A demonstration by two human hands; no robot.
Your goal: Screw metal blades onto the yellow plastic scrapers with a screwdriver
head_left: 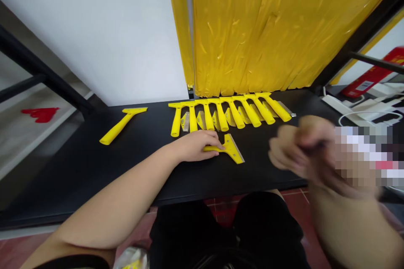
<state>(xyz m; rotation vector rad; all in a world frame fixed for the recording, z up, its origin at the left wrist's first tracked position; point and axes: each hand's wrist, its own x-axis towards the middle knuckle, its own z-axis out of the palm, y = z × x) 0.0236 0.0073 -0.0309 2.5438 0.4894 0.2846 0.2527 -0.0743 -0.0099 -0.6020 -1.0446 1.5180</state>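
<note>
My left hand [199,145] is closed round the handle of a yellow scraper [232,149], holding it low over the black tabletop with its wide bladed head turned right. My right hand [304,145] is raised at the right, blurred by motion, with its fingers curled in; whatever they may hold cannot be made out. Behind my left hand lies a row of several yellow scrapers [238,114], side by side, handles toward me. Clear blade covers or wrappers [200,121] show between some handles. Another yellow scraper [121,127] lies alone on the left.
A black table [132,168] stands before me, backed by a white panel [104,29] and yellow plastic sheeting [261,29]. Black metal bars rise on both sides. At right are white power strips [342,109], a cable and a red box [375,75]. A pixelated patch hides part of that side.
</note>
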